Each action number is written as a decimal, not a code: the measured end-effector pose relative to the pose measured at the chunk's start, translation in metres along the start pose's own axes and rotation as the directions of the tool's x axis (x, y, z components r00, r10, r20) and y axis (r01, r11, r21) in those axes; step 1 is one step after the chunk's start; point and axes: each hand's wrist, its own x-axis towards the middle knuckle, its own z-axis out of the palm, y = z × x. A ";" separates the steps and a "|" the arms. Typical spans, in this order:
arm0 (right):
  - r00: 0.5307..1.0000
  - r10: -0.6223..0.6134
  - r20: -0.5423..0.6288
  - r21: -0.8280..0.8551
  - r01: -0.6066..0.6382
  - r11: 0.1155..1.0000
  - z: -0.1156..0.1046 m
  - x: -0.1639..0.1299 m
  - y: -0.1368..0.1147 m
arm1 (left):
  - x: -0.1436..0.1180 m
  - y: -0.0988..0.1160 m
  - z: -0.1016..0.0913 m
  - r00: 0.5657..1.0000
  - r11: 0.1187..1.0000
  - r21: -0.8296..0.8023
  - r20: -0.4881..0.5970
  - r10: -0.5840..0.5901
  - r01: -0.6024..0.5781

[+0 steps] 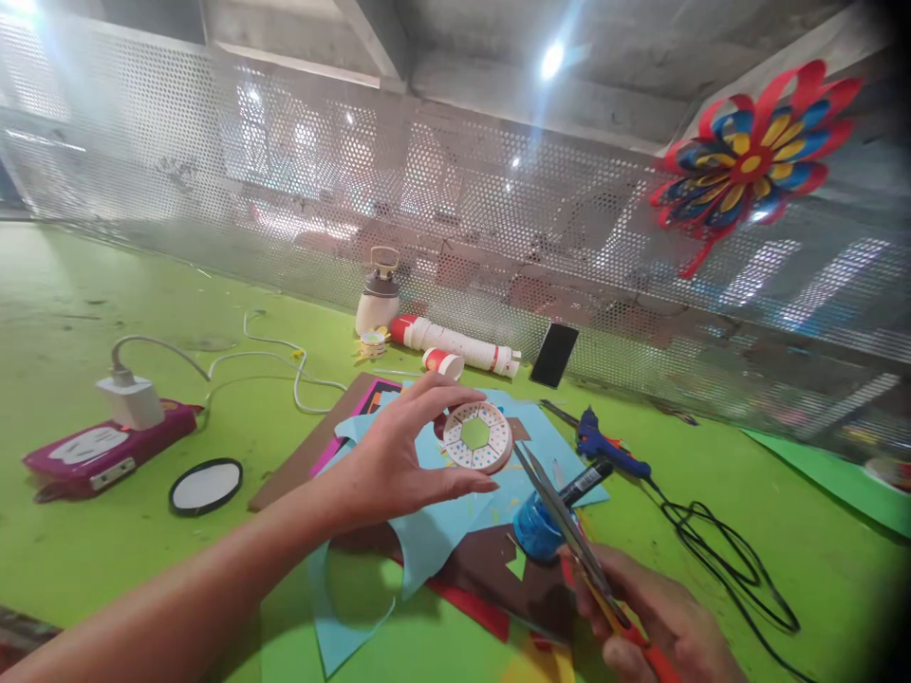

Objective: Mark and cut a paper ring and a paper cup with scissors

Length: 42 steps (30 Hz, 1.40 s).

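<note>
My left hand (399, 451) holds a round paper cup (476, 436) by its rim, bottom towards me, with a green hexagon at its centre and cut flaps around it. My right hand (659, 621) grips red-handled scissors (569, 536), blades slightly apart and pointing up at the cup's lower right edge. Below lie light blue paper (434, 536), brown card (498, 574) and red paper.
A blue glue pot (535, 531) and black marker (585, 480) stand by the scissors. A blue glue gun (604, 444) with black cord lies to the right. A stack of cups (455, 343), a phone (554, 355), a bottle (379, 289), a power strip (106, 446) and a round mirror (206, 486) sit on the green table (85, 313).
</note>
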 end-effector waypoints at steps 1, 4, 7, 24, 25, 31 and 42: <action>1.000 -0.004 -0.011 -0.007 0.004 1.000 0.000 0.001 -0.001 | -0.001 -0.001 0.001 1.000 1.000 -0.006 -0.002 -0.005 0.005; 0.999 -0.044 0.004 -0.015 0.045 0.999 -0.002 0.002 0.001 | -0.001 0.000 0.002 1.000 1.000 -0.013 -0.001 -0.025 0.025; 0.993 -0.094 0.070 0.017 0.093 0.995 -0.004 0.002 0.003 | -0.001 0.001 0.002 1.000 1.000 -0.006 -0.005 -0.029 0.029; 0.997 -0.077 0.025 0.022 0.077 0.997 0.003 0.000 -0.009 | 0.001 0.000 -0.001 0.999 0.983 0.174 0.010 0.050 -0.051; 0.996 -0.080 0.028 0.039 0.079 0.996 0.003 0.000 -0.010 | 0.001 -0.001 -0.001 0.998 0.984 0.170 0.007 0.057 -0.057; 0.995 -0.093 0.019 0.108 0.091 0.990 0.006 0.001 -0.018 | 0.001 -0.006 0.000 0.997 0.997 0.032 0.011 0.071 -0.072; 0.998 -0.056 0.023 0.191 0.050 0.980 0.008 0.000 -0.015 | 0.003 -0.012 0.003 1.000 0.948 -0.319 0.000 -0.010 0.010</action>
